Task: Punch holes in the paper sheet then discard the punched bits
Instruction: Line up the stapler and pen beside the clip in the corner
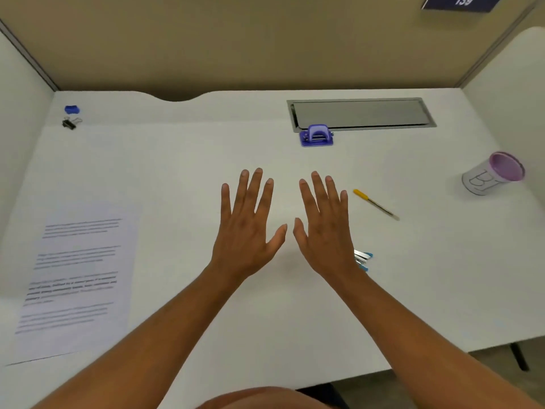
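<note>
One printed paper sheet [75,278] lies flat at your near left; one purple hole punch [316,135] sits far centre-right. Your left hand [246,228] and right hand [326,228] hover mid-table, fingers spread, holding nothing. One purple-rimmed cup [492,174], far right; contents unreadable.

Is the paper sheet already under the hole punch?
No, the paper sheet lies at the desk's left, far from the hole punch near the back.
</note>
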The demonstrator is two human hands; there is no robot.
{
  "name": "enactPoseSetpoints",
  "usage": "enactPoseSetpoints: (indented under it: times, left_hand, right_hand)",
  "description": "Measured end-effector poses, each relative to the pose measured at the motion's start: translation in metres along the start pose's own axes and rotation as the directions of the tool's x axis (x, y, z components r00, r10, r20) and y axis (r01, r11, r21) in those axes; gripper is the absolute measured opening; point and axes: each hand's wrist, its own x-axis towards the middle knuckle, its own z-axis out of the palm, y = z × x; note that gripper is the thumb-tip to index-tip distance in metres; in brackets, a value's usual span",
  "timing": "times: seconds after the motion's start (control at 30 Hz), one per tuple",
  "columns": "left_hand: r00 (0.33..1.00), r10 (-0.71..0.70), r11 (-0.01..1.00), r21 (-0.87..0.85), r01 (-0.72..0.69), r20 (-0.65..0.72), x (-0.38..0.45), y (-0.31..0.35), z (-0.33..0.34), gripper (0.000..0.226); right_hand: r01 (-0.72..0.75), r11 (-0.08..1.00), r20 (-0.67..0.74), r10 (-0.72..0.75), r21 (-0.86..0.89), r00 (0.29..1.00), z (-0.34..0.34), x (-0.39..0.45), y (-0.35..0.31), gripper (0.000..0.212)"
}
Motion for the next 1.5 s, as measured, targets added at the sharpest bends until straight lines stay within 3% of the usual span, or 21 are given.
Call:
enactPoseSetpoints:
  times: [0.27,0.47,0.6,0.73,0.83,0.93,1.1,1.23,1.37,1.5]
  left_hand:
    - [0.994,0.108,0.994,-0.026,-0.108,0.008,0.017,0.116,0.053,0.086]
    - [0.987,0.153,0.988,-0.043,-0.152,0.037,0.014,0.143,0.075,0.088]
    - [0.978,0.173,0.984,-0.064,-0.166,0.115,0.015,0.144,0.083,0.088]
    - [0.931,0.273,0.959,-0.142,-0.244,0.244,0.022,0.142,0.097,0.072]
    - [0.888,0.295,0.954,-0.165,-0.251,0.354,0.028,0.142,0.106,0.062]
    - [0.893,0.316,0.946,-0.182,-0.269,0.320,0.032,0.143,0.106,0.049]
    - [0.901,0.342,0.937,-0.168,-0.306,0.266,0.036,0.143,0.104,0.016]
    - [0.942,0.275,0.954,-0.178,-0.241,0.194,0.028,0.130,0.100,0.017]
    - [0.987,0.089,0.989,-0.131,-0.072,0.131,0.018,0.103,0.084,0.018]
    - [0.988,-0.145,0.966,-0.206,0.154,0.060,0.008,0.061,0.053,0.017]
  right_hand:
    - [-0.063,0.998,0.032,0.062,0.006,0.998,-0.017,-0.054,0.104,0.078]
    - [-0.092,0.994,0.045,0.089,0.066,0.995,-0.013,-0.080,0.137,0.080]
    - [-0.135,0.985,0.020,0.134,0.106,0.991,-0.009,-0.078,0.153,0.069]
    - [-0.085,0.991,-0.050,0.091,0.104,0.995,-0.004,-0.057,0.176,0.043]
    - [-0.164,0.982,0.099,0.155,0.093,0.983,0.000,-0.032,0.191,0.037]
    - [-0.214,0.976,0.222,0.199,0.049,0.955,0.009,-0.012,0.202,0.039]
    - [-0.235,0.972,0.283,0.233,-0.025,0.931,0.019,0.005,0.211,0.029]
    - [-0.309,0.951,0.290,0.299,-0.011,0.909,0.023,0.011,0.208,0.024]
    - [-0.475,0.852,0.253,0.421,0.218,0.871,0.026,0.010,0.189,0.020]
    - [-0.567,0.706,0.293,0.486,0.425,0.824,0.027,0.019,0.134,0.016]
